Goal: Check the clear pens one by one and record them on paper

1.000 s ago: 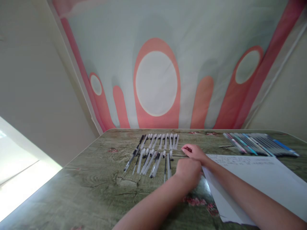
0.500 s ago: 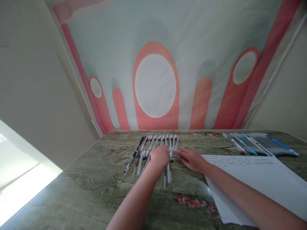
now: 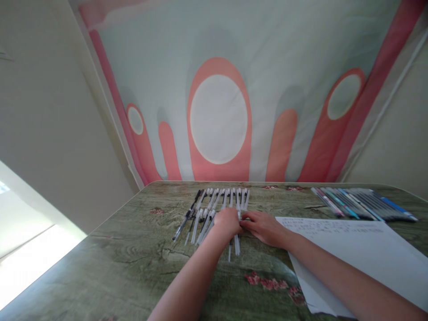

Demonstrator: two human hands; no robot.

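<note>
My left hand (image 3: 228, 221) is curled over the right part of the near row of pens, its fingers mostly hidden behind its back. My right hand (image 3: 265, 227) comes in from the right with fingers bent together, their tips meeting the left hand's fingertips at the row's right end. What lies between the fingertips is too small and covered to make out. Clear pen barrels (image 3: 195, 228) with white caps lie left of the hands. A clear barrel (image 3: 237, 246) and a thin refill (image 3: 229, 253) stick out below the left hand.
Behind the hands is a second row of clear, capped pens (image 3: 246, 200). A dark pen (image 3: 182, 228) edges the left side. White paper with writing (image 3: 351, 263) lies under my right forearm. Several coloured and grey pens (image 3: 361, 204) lie at the back right of the wood-patterned table (image 3: 133, 267).
My left hand went from near the right hand leftward onto the pens, then slightly right again. My right hand has shifted left and down, and the fingertips of both now meet.
</note>
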